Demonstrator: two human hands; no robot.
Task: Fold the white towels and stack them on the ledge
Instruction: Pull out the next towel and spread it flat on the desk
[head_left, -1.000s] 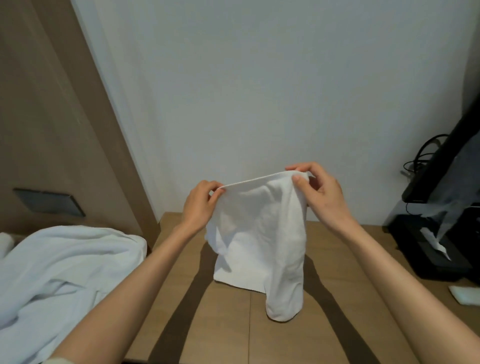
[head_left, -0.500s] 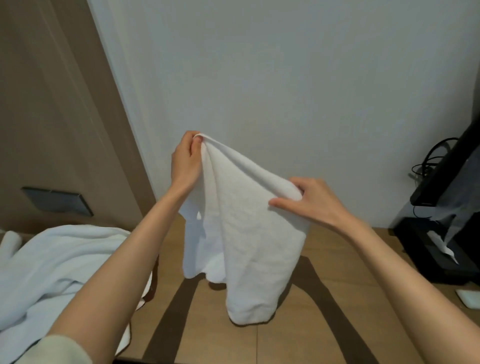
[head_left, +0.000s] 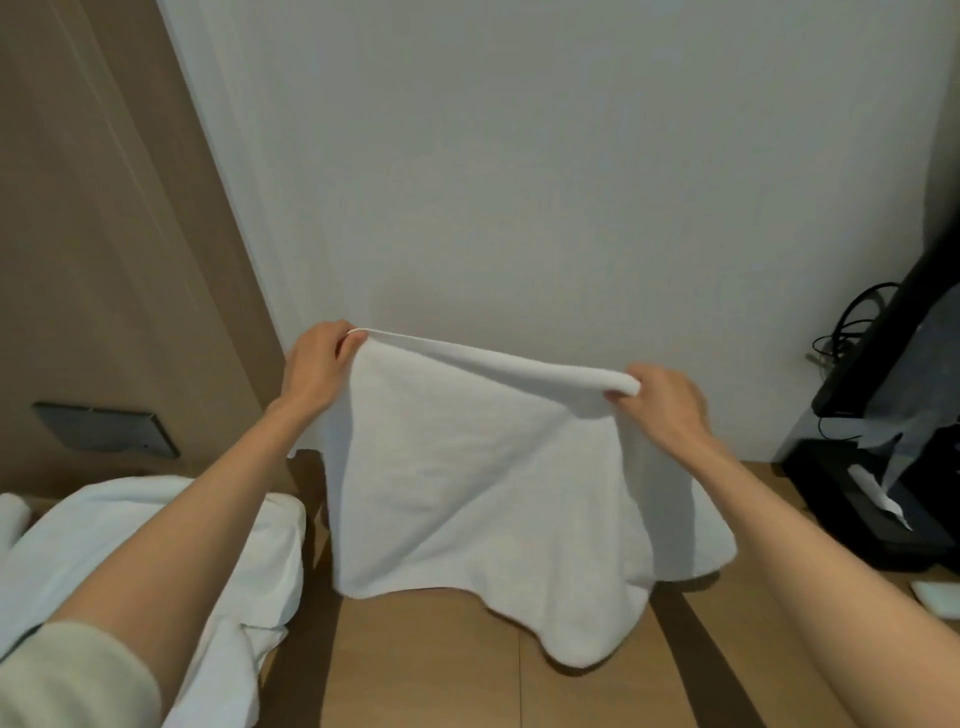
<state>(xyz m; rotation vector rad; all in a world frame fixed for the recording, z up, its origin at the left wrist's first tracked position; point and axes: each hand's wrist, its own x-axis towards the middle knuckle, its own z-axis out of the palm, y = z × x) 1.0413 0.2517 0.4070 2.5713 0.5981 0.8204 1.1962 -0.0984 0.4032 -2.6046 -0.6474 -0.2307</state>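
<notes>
A white towel (head_left: 483, 493) hangs spread out in front of the white wall, its top edge stretched between my hands. My left hand (head_left: 317, 369) pinches the upper left corner. My right hand (head_left: 665, 402) pinches the upper right corner, a little lower. The towel's lower edge droops onto the wooden ledge (head_left: 426, 670). A heap of more white towels (head_left: 104, 540) lies at the lower left, partly behind my left forearm.
A black box with white paper sticking out (head_left: 862, 499) stands at the right on the ledge, under a dark screen (head_left: 893, 332) with cables. A small pale object (head_left: 940, 597) lies at the right edge. A brown panel with a grey plate (head_left: 104, 428) is at left.
My hands have moved apart along the top edge, and the bunched towel now hangs spread flat. My left hand has come down to about the level of the right.
</notes>
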